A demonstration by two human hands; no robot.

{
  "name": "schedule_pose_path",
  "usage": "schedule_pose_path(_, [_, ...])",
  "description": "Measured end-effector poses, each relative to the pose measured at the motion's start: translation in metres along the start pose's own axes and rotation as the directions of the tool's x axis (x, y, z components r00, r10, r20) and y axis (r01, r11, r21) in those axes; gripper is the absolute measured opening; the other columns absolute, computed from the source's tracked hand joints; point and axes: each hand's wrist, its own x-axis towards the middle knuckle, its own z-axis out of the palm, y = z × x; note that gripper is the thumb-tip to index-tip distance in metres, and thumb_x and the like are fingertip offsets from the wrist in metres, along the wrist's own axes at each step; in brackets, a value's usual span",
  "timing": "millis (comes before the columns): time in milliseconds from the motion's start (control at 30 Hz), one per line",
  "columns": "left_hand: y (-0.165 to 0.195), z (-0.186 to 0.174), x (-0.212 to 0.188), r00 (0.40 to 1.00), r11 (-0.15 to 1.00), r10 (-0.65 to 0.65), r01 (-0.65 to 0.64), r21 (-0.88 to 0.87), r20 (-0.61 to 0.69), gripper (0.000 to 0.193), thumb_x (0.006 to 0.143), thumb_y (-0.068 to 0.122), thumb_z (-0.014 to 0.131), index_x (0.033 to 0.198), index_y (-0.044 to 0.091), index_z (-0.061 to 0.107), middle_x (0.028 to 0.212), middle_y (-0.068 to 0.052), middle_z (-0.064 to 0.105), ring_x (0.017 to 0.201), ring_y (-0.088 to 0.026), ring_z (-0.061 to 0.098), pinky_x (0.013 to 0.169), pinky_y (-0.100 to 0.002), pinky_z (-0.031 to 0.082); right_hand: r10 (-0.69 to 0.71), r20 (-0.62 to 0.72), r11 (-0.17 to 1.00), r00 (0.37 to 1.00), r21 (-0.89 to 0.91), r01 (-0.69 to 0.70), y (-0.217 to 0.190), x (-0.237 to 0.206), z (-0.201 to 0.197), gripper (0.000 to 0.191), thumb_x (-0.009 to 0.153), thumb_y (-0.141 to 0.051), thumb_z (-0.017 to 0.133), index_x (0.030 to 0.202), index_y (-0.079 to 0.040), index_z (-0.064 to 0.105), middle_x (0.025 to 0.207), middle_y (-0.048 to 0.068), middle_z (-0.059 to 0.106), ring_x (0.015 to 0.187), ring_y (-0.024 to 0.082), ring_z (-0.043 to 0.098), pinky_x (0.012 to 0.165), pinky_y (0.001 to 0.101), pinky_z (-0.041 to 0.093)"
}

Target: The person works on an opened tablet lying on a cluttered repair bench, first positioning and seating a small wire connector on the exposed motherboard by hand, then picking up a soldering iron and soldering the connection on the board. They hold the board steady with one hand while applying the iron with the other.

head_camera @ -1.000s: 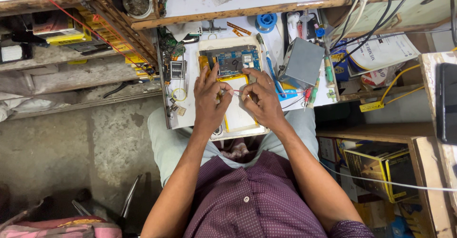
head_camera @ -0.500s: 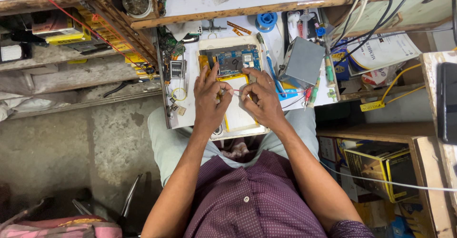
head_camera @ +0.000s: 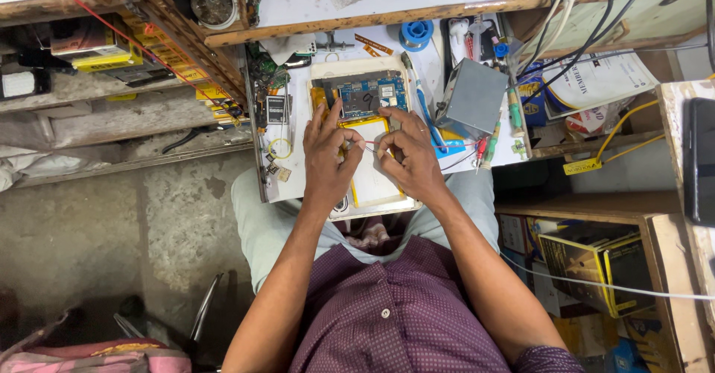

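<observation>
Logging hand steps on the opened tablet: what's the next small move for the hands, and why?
Probably guide the thin red wire toward the circuit board. Both the left hand and right hand pinch it over the yellow-edged battery, and its end looks loose, though that is too small to confirm.

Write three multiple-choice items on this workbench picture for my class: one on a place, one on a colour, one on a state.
1. Where does the grey metal box lie?
A. right of the opened tablet
B. on the floor
C. on the person's lap

2. What colour is the solder spool?
A. red
B. blue
C. green

3. How is the tablet?
A. sealed
B. back off, circuit board bare
C. boxed

Answers: 1 A, it sits on the bench beside the tablet's right edge. 2 B, its rim shows blue. 3 B, the board lies exposed above the left hand and right hand, which pinch thin wires.
</observation>
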Motion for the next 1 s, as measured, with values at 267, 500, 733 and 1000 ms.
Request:
schedule_pose_path(267, [0.0011, 0.0003, -0.0014, 1.0, 1.0, -0.009, 0.009, -0.005, -0.001, 0.009, 0.094, 0.018, 0.071, 0.095, 0.009, 0.071, 0.161, -0.018, 0.045, 0.155, -0.042, 0.029, 0.125, -0.055, 0.019, 0.009, 0.004, 1.0, 1.0, 0.003, -0.009, -0.0002, -0.001, 0.0006, 0.011, 0.084, -0.007, 0.071, 0.09, -0.004, 0.063, 0.147, 0.015, 0.056, 0.137, 0.034, 0.054, 0.126, 0.0583, 0.024])
schedule_pose_path(500, [0.0009, 0.0001, -0.0016, 1.0, 1.0, -0.014, 0.014, -0.003, -0.001, 0.009, 0.094, 0.018, 0.072, 0.094, 0.009, 0.071, 0.16, -0.017, 0.045, 0.155, -0.042, 0.028, 0.125, -0.056, 0.018, 0.017, 0.006, 1.0, 1.0, -0.005, -0.017, -0.001, -0.0009, 0.001, 0.011, 0.084, -0.007, 0.071, 0.09, -0.004, 0.062, 0.147, 0.014, 0.055, 0.137, 0.034, 0.053, 0.126, 0.0584, 0.024])
schedule_pose_path(733, [0.0012, -0.0008, -0.0021, 1.0, 1.0, -0.007, 0.007, -0.01, -0.006, 0.009, 0.094, 0.017, 0.072, 0.095, 0.009, 0.071, 0.16, -0.018, 0.046, 0.155, -0.042, 0.03, 0.125, -0.055, 0.02, 0.021, 0.005, 1.0, 1.0, -0.008, -0.021, -0.0011, -0.001, 0.0019, 0.011, 0.083, -0.006, 0.071, 0.089, -0.004, 0.061, 0.146, 0.014, 0.056, 0.133, 0.032, 0.056, 0.127, 0.058, 0.024])
schedule_pose_path(1000, [0.0031, 0.0006, 0.0025, 1.0, 1.0, -0.012, 0.011, -0.01, -0.003, 0.009, 0.094, 0.017, 0.071, 0.095, 0.009, 0.071, 0.161, -0.018, 0.045, 0.155, -0.042, 0.029, 0.125, -0.054, 0.02, 0.021, 0.004, 1.0, 1.0, -0.001, -0.021, -0.0003, 0.0019, -0.0017, 0.011, 0.083, -0.006, 0.071, 0.089, -0.004, 0.061, 0.145, 0.014, 0.056, 0.131, 0.031, 0.057, 0.127, 0.0581, 0.024])
